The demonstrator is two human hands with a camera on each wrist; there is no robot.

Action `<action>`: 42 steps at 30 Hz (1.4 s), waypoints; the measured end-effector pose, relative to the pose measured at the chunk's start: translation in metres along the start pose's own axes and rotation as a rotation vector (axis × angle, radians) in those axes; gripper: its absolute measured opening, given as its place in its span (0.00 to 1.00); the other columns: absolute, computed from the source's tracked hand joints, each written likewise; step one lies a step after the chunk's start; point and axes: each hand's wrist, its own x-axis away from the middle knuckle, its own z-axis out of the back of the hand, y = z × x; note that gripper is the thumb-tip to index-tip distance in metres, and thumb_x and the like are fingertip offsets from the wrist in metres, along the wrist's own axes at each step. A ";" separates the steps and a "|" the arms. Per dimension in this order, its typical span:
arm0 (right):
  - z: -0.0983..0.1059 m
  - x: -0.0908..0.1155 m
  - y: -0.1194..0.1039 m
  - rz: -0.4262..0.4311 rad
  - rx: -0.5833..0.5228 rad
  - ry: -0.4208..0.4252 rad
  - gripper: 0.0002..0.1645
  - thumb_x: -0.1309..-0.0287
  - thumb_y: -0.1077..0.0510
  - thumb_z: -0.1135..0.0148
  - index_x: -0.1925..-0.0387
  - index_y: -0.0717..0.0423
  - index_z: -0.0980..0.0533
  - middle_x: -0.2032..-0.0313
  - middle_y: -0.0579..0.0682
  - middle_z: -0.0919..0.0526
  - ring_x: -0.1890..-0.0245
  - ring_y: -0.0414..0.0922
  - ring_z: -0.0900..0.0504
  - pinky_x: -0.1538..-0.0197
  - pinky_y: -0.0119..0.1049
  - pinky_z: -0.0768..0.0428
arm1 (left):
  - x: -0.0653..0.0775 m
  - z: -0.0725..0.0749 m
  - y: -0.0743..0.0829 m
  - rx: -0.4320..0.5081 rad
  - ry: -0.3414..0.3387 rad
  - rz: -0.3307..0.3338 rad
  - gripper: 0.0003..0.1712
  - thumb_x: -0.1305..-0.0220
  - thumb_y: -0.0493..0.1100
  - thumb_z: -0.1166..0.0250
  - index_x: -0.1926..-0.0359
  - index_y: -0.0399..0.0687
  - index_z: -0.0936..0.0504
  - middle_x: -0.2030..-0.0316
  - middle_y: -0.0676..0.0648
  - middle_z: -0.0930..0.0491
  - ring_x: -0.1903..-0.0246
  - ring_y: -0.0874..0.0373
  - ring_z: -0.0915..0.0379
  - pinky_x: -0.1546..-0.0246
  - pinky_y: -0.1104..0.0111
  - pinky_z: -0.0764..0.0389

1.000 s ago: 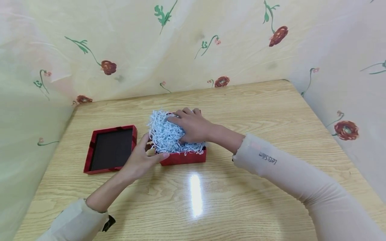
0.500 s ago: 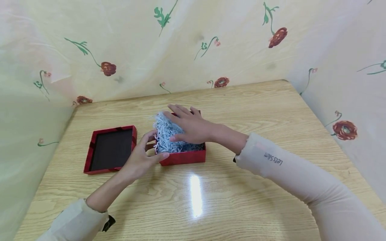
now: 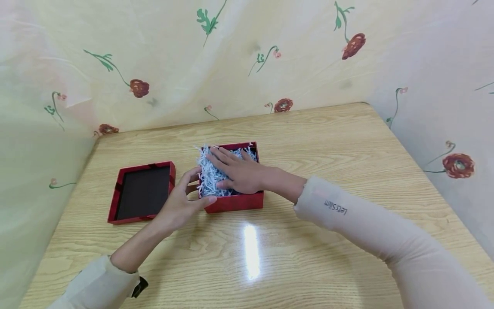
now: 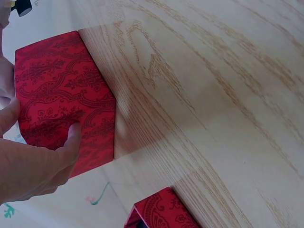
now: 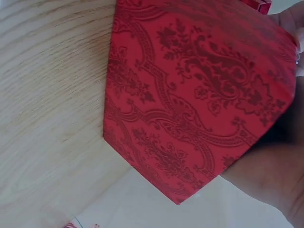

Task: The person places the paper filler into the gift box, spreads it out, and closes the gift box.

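Observation:
A red patterned box (image 3: pixel 234 203) stands on the table, filled with pale blue shredded paper (image 3: pixel 209 177). At its left end my left hand (image 3: pixel 180 207) holds the box, thumb at the front corner and fingers along the left side. In the left wrist view that hand (image 4: pixel 35 166) lies against the box's dark-red printed wall (image 4: pixel 59 80). My right hand (image 3: pixel 245 172) presses on the paper with fingers spread and fairly straight, palm down. The right wrist view shows the box's outer wall (image 5: pixel 199 95) with part of the right hand (image 5: pixel 273 178) beyond its edge, the fingers hidden.
The box's lid (image 3: pixel 143 193), red with a black inside, lies hollow side up to the left, just beyond the left hand. A wood-grain table (image 3: pixel 308 266) extends around both. Floral cloth (image 3: pixel 239 64) hangs behind the table and at its sides.
The paper, heaped above the rim a second ago, now sits lower in the box. My right hand lifted slightly, then came down flatter on it. The left hand has stayed in place.

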 end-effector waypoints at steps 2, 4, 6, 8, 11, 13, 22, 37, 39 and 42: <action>-0.001 -0.002 0.000 -0.010 0.021 -0.031 0.48 0.32 0.35 0.57 0.25 0.42 0.70 0.25 0.44 0.74 0.26 0.46 0.71 0.31 0.64 0.61 | 0.000 0.000 0.000 -0.007 0.001 0.001 0.47 0.41 0.48 0.30 0.27 0.58 0.48 0.32 0.42 0.43 0.36 0.40 0.41 0.45 0.52 0.25; -0.001 -0.004 0.000 -0.016 0.036 -0.064 0.48 0.32 0.34 0.58 0.25 0.40 0.70 0.25 0.44 0.74 0.26 0.46 0.71 0.31 0.64 0.62 | 0.000 0.000 0.000 -0.010 0.002 0.000 0.47 0.41 0.48 0.30 0.27 0.59 0.48 0.32 0.42 0.43 0.36 0.39 0.41 0.45 0.52 0.25; -0.002 -0.006 -0.001 -0.025 0.039 -0.094 0.48 0.33 0.33 0.58 0.25 0.39 0.71 0.25 0.44 0.75 0.26 0.46 0.72 0.32 0.64 0.64 | 0.000 0.000 0.000 -0.006 0.001 -0.003 0.47 0.41 0.48 0.30 0.27 0.59 0.47 0.32 0.42 0.44 0.36 0.39 0.41 0.46 0.52 0.25; -0.004 -0.008 0.000 -0.037 0.042 -0.122 0.48 0.33 0.33 0.59 0.25 0.38 0.72 0.25 0.44 0.75 0.26 0.46 0.72 0.32 0.64 0.65 | 0.000 0.000 0.001 0.000 0.001 -0.005 0.46 0.41 0.48 0.30 0.27 0.59 0.47 0.32 0.42 0.44 0.36 0.40 0.41 0.46 0.52 0.25; -0.006 -0.012 0.001 -0.049 0.045 -0.156 0.47 0.33 0.32 0.60 0.25 0.38 0.72 0.25 0.44 0.74 0.26 0.46 0.72 0.31 0.64 0.65 | 0.000 0.000 0.001 0.007 0.002 -0.006 0.46 0.41 0.47 0.30 0.28 0.59 0.47 0.32 0.42 0.43 0.36 0.40 0.41 0.46 0.52 0.24; -0.008 -0.014 0.001 -0.053 0.044 -0.179 0.47 0.32 0.33 0.61 0.25 0.38 0.71 0.25 0.44 0.73 0.26 0.47 0.72 0.31 0.64 0.65 | 0.000 -0.001 0.001 0.008 0.004 -0.003 0.46 0.41 0.47 0.30 0.27 0.59 0.47 0.32 0.42 0.43 0.36 0.40 0.41 0.47 0.52 0.24; -0.012 -0.019 0.002 -0.077 0.017 -0.252 0.46 0.32 0.33 0.62 0.25 0.39 0.71 0.25 0.42 0.74 0.26 0.45 0.73 0.31 0.62 0.68 | -0.001 -0.001 0.001 0.008 0.012 0.004 0.47 0.42 0.49 0.29 0.28 0.58 0.46 0.33 0.42 0.42 0.36 0.40 0.41 0.47 0.51 0.24; 0.010 -0.008 0.002 -0.066 -0.023 -0.172 0.45 0.31 0.34 0.62 0.25 0.41 0.69 0.25 0.45 0.73 0.26 0.44 0.75 0.32 0.65 0.66 | -0.001 0.000 0.003 0.013 0.006 0.007 0.47 0.41 0.49 0.30 0.27 0.58 0.47 0.32 0.42 0.43 0.36 0.40 0.41 0.46 0.51 0.24; 0.013 -0.005 0.003 -0.066 -0.036 -0.152 0.45 0.30 0.35 0.60 0.25 0.41 0.68 0.25 0.45 0.71 0.26 0.45 0.74 0.32 0.64 0.65 | -0.001 0.001 0.004 0.009 0.006 0.011 0.47 0.41 0.49 0.30 0.27 0.58 0.47 0.32 0.42 0.43 0.36 0.40 0.40 0.47 0.51 0.24; 0.016 -0.002 0.004 -0.067 -0.051 -0.138 0.45 0.30 0.37 0.59 0.24 0.41 0.68 0.24 0.46 0.70 0.26 0.46 0.73 0.32 0.64 0.64 | -0.002 0.001 0.006 0.007 0.005 0.017 0.47 0.41 0.48 0.30 0.27 0.58 0.47 0.32 0.42 0.42 0.36 0.40 0.40 0.47 0.52 0.24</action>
